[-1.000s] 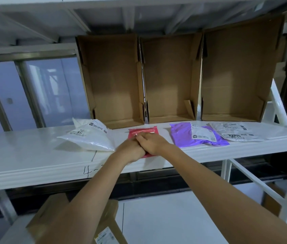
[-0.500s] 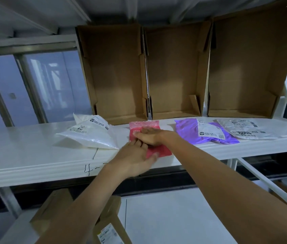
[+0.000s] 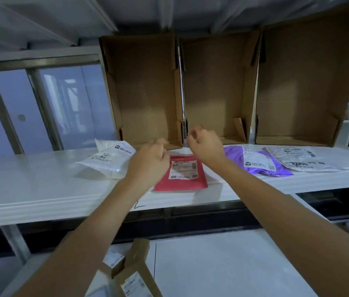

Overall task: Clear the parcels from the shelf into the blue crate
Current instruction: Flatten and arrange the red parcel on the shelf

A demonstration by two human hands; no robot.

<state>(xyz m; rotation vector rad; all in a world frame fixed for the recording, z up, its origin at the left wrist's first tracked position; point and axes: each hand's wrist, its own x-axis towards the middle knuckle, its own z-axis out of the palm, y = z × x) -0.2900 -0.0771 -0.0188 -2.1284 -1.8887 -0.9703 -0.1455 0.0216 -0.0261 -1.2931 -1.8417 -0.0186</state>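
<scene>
Both bare forearms reach from the lower frame to centre. Left hand [image 3: 148, 161] loosely curled, blurred, holding nothing. Right hand [image 3: 206, 146] higher, fingers [image 3: 193, 133] half bent, also holding nothing. Hands apart.

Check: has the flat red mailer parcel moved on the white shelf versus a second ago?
Yes. The flat red mailer parcel slid toward the white shelf's front edge, away from the brown cardboard boxes; its label is now uncovered.

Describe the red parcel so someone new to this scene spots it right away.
Find the long white metal shelf with three open brown cardboard boxes standing along its back. Four flat mailers lie in front of them; the flat red plastic mailer lies between the two hands, near the front edge. It is the only red one, between a white plastic mailer and a purple plastic mailer.
</scene>
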